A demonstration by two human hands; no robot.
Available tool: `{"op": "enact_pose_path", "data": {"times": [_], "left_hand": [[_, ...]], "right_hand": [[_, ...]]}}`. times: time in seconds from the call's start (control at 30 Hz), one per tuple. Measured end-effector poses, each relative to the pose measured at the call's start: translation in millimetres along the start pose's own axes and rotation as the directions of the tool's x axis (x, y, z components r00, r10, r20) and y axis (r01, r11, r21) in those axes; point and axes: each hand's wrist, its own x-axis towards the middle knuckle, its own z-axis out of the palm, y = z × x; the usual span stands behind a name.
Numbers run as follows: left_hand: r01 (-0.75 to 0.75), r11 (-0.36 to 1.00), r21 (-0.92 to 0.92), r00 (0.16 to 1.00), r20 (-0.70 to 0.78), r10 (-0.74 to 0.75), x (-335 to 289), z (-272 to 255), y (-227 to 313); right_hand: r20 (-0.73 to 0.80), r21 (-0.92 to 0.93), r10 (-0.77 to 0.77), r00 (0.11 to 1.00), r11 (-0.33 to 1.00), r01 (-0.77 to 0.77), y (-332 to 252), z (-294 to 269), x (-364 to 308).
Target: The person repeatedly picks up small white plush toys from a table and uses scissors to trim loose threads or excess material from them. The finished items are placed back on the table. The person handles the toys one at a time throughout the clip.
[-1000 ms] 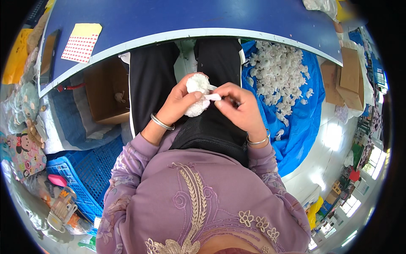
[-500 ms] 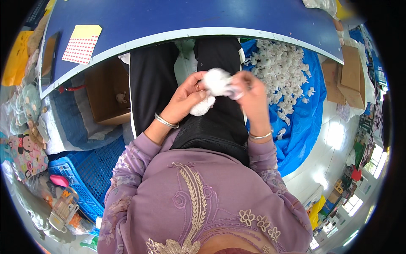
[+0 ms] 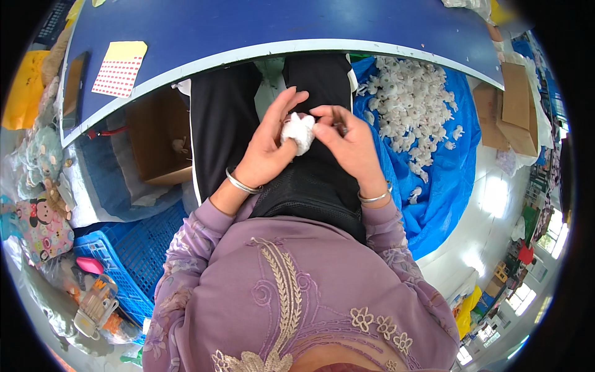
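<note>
A small white fluffy plush piece (image 3: 298, 132) with short pointed ends is held over my lap. My left hand (image 3: 265, 152) grips it from the left, its thumb against the lower part and its fingers behind, the upper fingers reaching past it. From the right, my right hand (image 3: 352, 144) has its curled fingers and thumb at the plush's upper right edge. Whether the right fingertips pinch anything small there is hidden. Below both hands lie my black apron and dark trousers.
Beyond my lap stands a blue table (image 3: 260, 28) bearing a sticker sheet (image 3: 121, 69). Many small white plush pieces (image 3: 409, 102) lie on a blue sheet (image 3: 449, 186) at right. At left are an open cardboard box (image 3: 152, 139) and a blue crate (image 3: 133, 254).
The white plush is steadier and more compact between my hands. My right hand has swung slightly lower and left, no longer blurred; the left fingers have straightened upward.
</note>
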Motion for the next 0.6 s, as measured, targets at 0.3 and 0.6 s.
{"op": "enact_pose_path", "data": {"times": [0.3,0.6], "left_hand": [[0.326,0.935,-0.139,0.942,-0.034,-0.333,-0.3,-8.5,4.5],[0.118,0.972,0.204,0.991,-0.078,-0.104,-6.9,-6.3,-7.6]], "right_hand": [[-0.047,0.034,-0.154,0.987,0.987,0.156,-4.6,4.8,-3.4],[0.029,0.018,-0.104,0.994,0.994,0.104,6.9,-10.2,3.5]]}}
